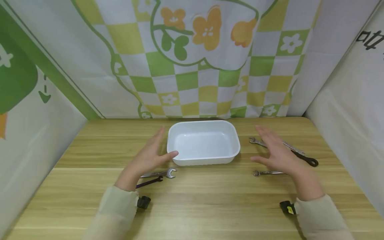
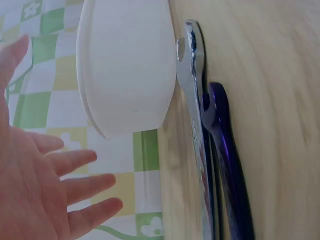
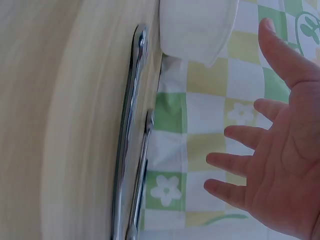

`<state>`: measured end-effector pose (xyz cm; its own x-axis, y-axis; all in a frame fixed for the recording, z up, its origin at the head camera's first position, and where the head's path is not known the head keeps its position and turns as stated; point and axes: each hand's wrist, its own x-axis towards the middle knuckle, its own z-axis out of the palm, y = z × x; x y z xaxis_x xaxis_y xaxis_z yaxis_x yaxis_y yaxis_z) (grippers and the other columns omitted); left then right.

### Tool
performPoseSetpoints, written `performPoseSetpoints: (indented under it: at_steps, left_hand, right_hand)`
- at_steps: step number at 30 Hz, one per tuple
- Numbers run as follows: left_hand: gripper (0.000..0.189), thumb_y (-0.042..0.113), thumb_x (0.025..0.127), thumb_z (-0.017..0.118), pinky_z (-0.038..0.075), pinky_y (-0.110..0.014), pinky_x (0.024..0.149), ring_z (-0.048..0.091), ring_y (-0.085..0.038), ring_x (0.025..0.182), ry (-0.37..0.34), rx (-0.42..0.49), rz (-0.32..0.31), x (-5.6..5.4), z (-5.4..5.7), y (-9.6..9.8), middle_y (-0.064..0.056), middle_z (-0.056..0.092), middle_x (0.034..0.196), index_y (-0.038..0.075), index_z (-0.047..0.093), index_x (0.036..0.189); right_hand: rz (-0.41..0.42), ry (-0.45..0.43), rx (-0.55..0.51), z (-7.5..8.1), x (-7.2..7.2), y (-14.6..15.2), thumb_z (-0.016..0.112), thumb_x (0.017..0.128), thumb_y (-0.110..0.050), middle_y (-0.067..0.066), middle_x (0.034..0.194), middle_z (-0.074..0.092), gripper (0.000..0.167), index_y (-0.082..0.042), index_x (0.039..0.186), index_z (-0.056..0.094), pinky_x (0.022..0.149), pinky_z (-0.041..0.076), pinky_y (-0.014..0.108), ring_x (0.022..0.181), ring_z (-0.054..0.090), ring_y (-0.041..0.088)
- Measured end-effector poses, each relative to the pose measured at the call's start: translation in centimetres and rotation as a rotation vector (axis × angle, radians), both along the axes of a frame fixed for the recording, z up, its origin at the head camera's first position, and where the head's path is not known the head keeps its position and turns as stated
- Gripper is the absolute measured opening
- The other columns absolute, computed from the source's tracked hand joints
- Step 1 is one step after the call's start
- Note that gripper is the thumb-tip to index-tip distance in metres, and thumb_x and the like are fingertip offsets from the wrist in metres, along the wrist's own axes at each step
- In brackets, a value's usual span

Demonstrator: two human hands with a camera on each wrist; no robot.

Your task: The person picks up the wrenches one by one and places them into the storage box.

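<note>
A white rectangular tray (image 1: 204, 161) stands upright on the table with nothing inside it. My left hand (image 1: 150, 158) hovers by its left side, fingers spread; in the head view the thumb overlaps the near left rim, and I cannot tell if it touches. To the right of the tray, apart from it, my right hand (image 1: 277, 153) hangs with fingers extended. Under the left hand lie a silver wrench (image 1: 163, 173) and a dark purple wrench (image 2: 227, 150). Beneath the right hand are a silver wrench (image 1: 267, 173), another silver wrench (image 1: 257, 142) and a black-handled tool (image 1: 309, 160), partly hidden.
The wooden table (image 1: 210, 206) reaches back to a checkered, flowered cloth (image 1: 198, 83) hanging behind the tray. White cloth walls (image 1: 354, 100) close in both sides. A black wrist device (image 1: 144, 202) sits at the left cuff, and a second wrist device (image 1: 287, 208) at the right cuff.
</note>
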<state>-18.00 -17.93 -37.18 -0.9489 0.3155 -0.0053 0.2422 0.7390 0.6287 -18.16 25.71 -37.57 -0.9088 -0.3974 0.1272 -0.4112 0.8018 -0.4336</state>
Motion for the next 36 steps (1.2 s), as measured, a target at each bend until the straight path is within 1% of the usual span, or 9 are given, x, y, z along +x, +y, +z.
performPoseSetpoints:
  at_steps: [3,6,10,15,18,24,26,33,36]
  left_hand:
    - [0.115,0.060,0.086,0.068,0.013,-0.056,0.122,0.006,-0.035,0.154,-0.039,0.056,-0.009,-0.4,-0.5,0.1,-0.010,-0.004,0.168,0.017,-0.010,0.159]
    - [0.120,0.055,0.083,0.074,0.014,-0.057,0.121,0.006,-0.037,0.154,-0.066,0.106,-0.022,-0.9,-0.9,0.3,-0.012,-0.004,0.167,0.017,-0.010,0.160]
    - [0.127,0.050,0.079,0.080,0.016,-0.060,0.119,0.008,-0.040,0.153,-0.094,0.134,-0.029,-1.4,-1.2,0.4,-0.016,-0.001,0.167,0.015,-0.011,0.159]
    - [0.133,0.043,0.076,0.085,0.019,-0.065,0.116,0.018,-0.045,0.150,-0.109,0.154,-0.026,-1.8,-1.7,0.3,-0.023,0.011,0.165,0.012,-0.014,0.158]
    - [0.135,0.041,0.074,0.087,0.018,-0.065,0.117,0.020,-0.045,0.149,-0.119,0.168,-0.025,-1.9,-1.8,0.2,-0.022,0.016,0.164,0.013,-0.015,0.158]
    - [0.136,0.040,0.075,0.087,0.012,-0.064,0.119,0.015,-0.041,0.151,-0.152,0.172,-0.049,-2.0,-1.9,-0.1,-0.021,0.022,0.163,0.010,-0.018,0.157]
    - [0.135,0.038,0.075,0.087,0.011,-0.063,0.119,0.014,-0.040,0.152,-0.158,0.176,-0.056,-2.1,-2.1,-0.2,-0.022,0.021,0.163,0.010,-0.016,0.157]
    - [0.115,0.028,0.078,0.086,0.018,-0.067,0.116,0.023,-0.040,0.149,-0.128,0.247,-0.131,-2.1,-2.2,-0.2,-0.017,0.024,0.163,0.016,0.007,0.161]
    - [0.114,0.028,0.078,0.086,0.019,-0.066,0.117,0.021,-0.038,0.150,-0.119,0.239,-0.136,-2.1,-2.1,-0.2,-0.015,0.022,0.164,0.016,0.009,0.161]
  right_hand:
    - [0.039,-0.024,-0.057,-0.2,-0.5,-0.7,0.079,0.084,-0.038,0.023,0.164,0.016,0.107,-0.010,0.160,0.010,0.116,0.015,0.068,0.150,0.013,0.048]
    - [0.054,-0.085,-0.096,-0.3,-0.9,-1.4,0.080,0.083,-0.035,0.021,0.165,0.012,0.108,-0.009,0.160,0.009,0.117,0.014,0.067,0.151,0.009,0.046]
    - [0.058,-0.162,-0.110,-0.4,-1.3,-2.2,0.079,0.084,-0.040,0.019,0.166,0.007,0.109,-0.010,0.161,0.007,0.118,0.013,0.066,0.152,0.006,0.044]
    - [0.055,-0.239,-0.113,-0.6,-1.9,-2.9,0.076,0.084,-0.046,0.020,0.166,0.007,0.110,-0.011,0.161,0.005,0.118,0.015,0.065,0.152,0.008,0.045]
    - [0.056,-0.280,-0.122,-0.8,-2.3,-3.1,0.076,0.085,-0.046,0.020,0.166,0.006,0.111,-0.009,0.160,0.004,0.118,0.017,0.065,0.151,0.010,0.046]
    - [0.084,-0.282,-0.137,-1.5,-2.8,-3.4,0.076,0.085,-0.043,0.026,0.164,0.008,0.110,-0.001,0.159,0.005,0.117,0.017,0.065,0.149,0.013,0.049]
    - [0.088,-0.282,-0.133,-1.6,-3.0,-3.5,0.075,0.086,-0.043,0.026,0.164,0.008,0.110,0.000,0.158,0.005,0.117,0.017,0.065,0.149,0.013,0.050]
    - [0.102,-0.287,-0.147,-1.8,-3.2,-3.6,0.075,0.086,-0.044,0.024,0.163,0.017,0.107,-0.006,0.160,0.009,0.116,0.019,0.066,0.147,0.020,0.049]
    - [0.123,-0.288,-0.174,-1.8,-3.4,-3.6,0.075,0.087,-0.042,0.023,0.163,0.019,0.105,-0.009,0.160,0.009,0.116,0.019,0.067,0.148,0.021,0.048]
